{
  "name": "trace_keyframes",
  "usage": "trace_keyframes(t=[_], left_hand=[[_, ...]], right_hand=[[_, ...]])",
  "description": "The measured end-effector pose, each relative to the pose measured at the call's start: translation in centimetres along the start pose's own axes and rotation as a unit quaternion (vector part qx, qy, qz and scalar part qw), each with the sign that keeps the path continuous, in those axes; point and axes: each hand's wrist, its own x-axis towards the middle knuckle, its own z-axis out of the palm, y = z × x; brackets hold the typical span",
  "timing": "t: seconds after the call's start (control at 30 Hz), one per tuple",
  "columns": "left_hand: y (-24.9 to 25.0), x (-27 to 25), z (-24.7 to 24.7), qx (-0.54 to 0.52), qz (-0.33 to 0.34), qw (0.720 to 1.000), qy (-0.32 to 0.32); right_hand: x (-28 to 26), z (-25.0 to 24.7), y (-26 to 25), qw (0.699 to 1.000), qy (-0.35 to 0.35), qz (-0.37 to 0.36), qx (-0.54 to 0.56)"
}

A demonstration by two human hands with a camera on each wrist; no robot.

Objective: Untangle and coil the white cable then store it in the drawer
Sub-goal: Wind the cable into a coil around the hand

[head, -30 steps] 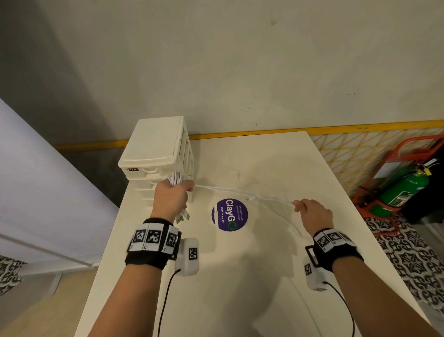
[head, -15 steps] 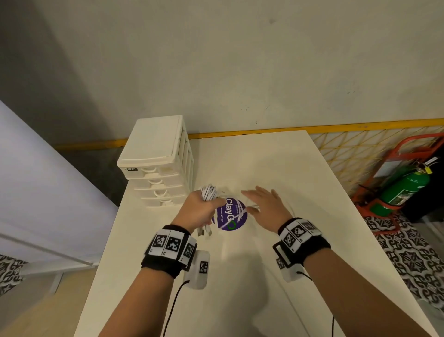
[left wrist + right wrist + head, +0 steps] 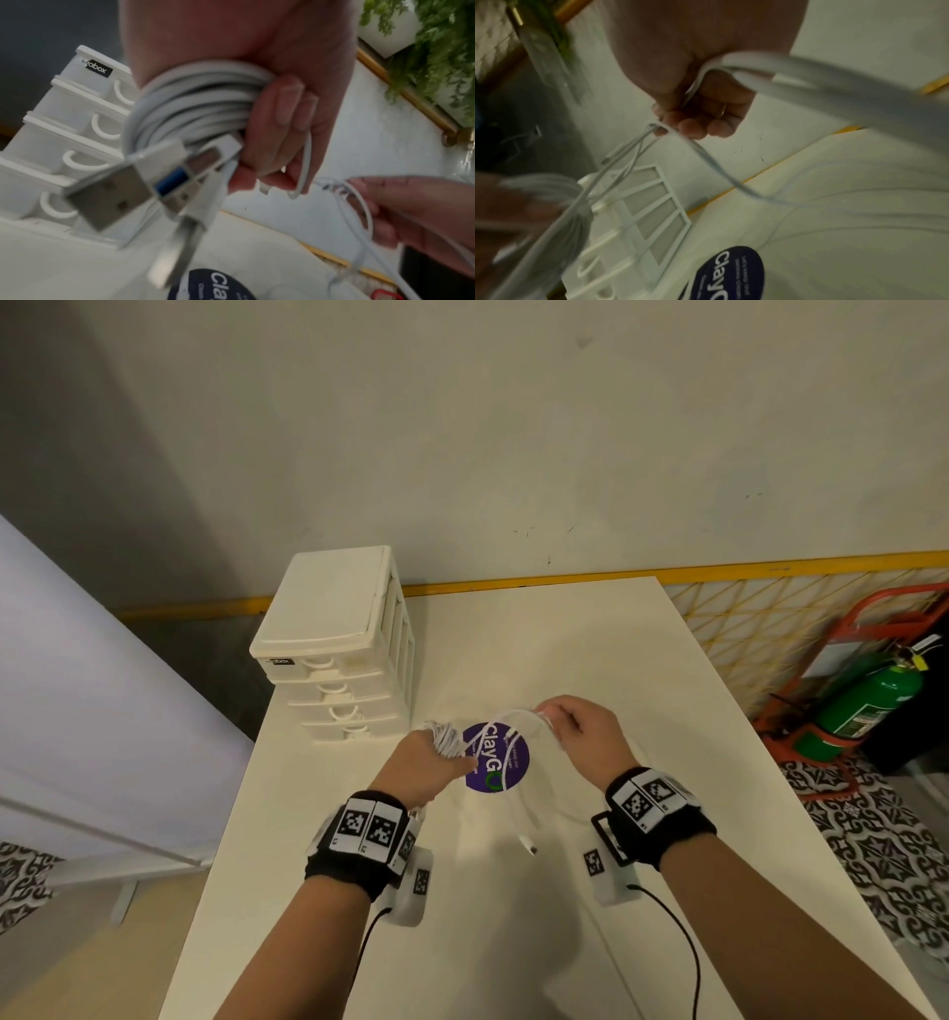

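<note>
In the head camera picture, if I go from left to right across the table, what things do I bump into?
Drawer unit → left hand holding the coiled white cable → purple round sticker → right hand pinching the loose cable → green fire extinguisher, off the table.

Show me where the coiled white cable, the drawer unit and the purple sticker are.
coiled white cable [image 3: 195,105]: left wrist view, on the wound loops.
drawer unit [image 3: 328,603]: head view, on its flat top.
purple sticker [image 3: 500,775]: head view, on its purple face beside the lettering.
</note>
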Motion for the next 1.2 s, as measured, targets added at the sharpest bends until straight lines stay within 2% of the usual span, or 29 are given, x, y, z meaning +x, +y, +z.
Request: trace_keyframes(t=[0.1,0.23,0.27,0.43,0.53,0.67,0.73,0.8,0.87,0.9,0.93,0.97,1.0,1.03,1.1,1.13,1.2], left_hand=[[-0.9,0.0,0.0,0.034,-0.008,0.999,-0.025],[-2.7,0.2,-0.9,0.044,-0.075,0.996,-0.020],[-3.0,0.2,-1.1,0.030,-0.089,0.996,-0.010],[-3.1,0.7,-1.6,-0.042,-0.106,0.993,0.033],[-2.9,1.2,-2.3,-0.066,-0.101,0.990,0.074],[-4.1,1.8,-4.6,-0.087,-0.105,0.973,0.184],[-4.3,1.8,-5.2,-0.089,-0.108,0.972,0.187],[-3.8,1.6,-4.9,-0.087,-0.100,0.980,0.150],[-2.8,1.3,-3.9,-0.099,-0.085,0.985,0.111],[-2.3,1.1,-3.2,-0.105,-0.076,0.987,0.093],[-1.8,1.1,-2.6,-0.106,-0.066,0.989,0.077],[-1.2,1.0,-2.1,-0.105,-0.055,0.991,0.063],[-0.7,1.0,-1.6,-0.102,-0.043,0.993,0.049],[-0.1,0.9,-1.3,-0.100,-0.029,0.994,0.034],[1.1,0.7,-0.9,-0.112,-0.001,0.994,0.003],[1.7,0.5,-0.9,-0.128,0.010,0.992,-0.012],[2.7,-0.1,-1.0,-0.141,0.033,0.988,-0.049]], right_hand=[[0.4,-1.1,0.0,0.996,0.087,0.002,0.019],[1.1,-4.1,2.1,0.970,0.228,0.087,0.022],[1.2,-4.8,2.9,0.966,0.240,0.100,-0.003],[1.3,-5.3,5.6,0.957,0.201,0.179,-0.107],[1.2,-6.0,5.9,0.935,0.237,0.245,-0.095],[0.5,-8.1,6.3,0.896,0.313,0.310,-0.060],[0.8,-8.6,7.1,0.908,0.280,0.305,-0.059],[1.4,-8.0,7.2,0.934,0.165,0.292,-0.119],[1.7,-6.3,6.3,0.927,0.066,0.296,-0.219],[1.7,-5.4,5.2,0.920,0.047,0.276,-0.274],[1.7,-4.4,3.9,0.923,0.044,0.217,-0.315],[1.6,-3.4,2.6,0.940,0.042,0.127,-0.315],[1.4,-2.4,1.1,0.961,0.009,0.033,-0.274],[1.1,-1.4,-0.4,0.973,-0.053,-0.033,-0.222],[0.5,0.6,-2.4,0.962,-0.196,-0.071,-0.176],[0.4,1.3,-2.7,0.957,-0.224,-0.074,-0.168],[0.7,1.7,-2.9,0.975,-0.176,-0.077,-0.110]])
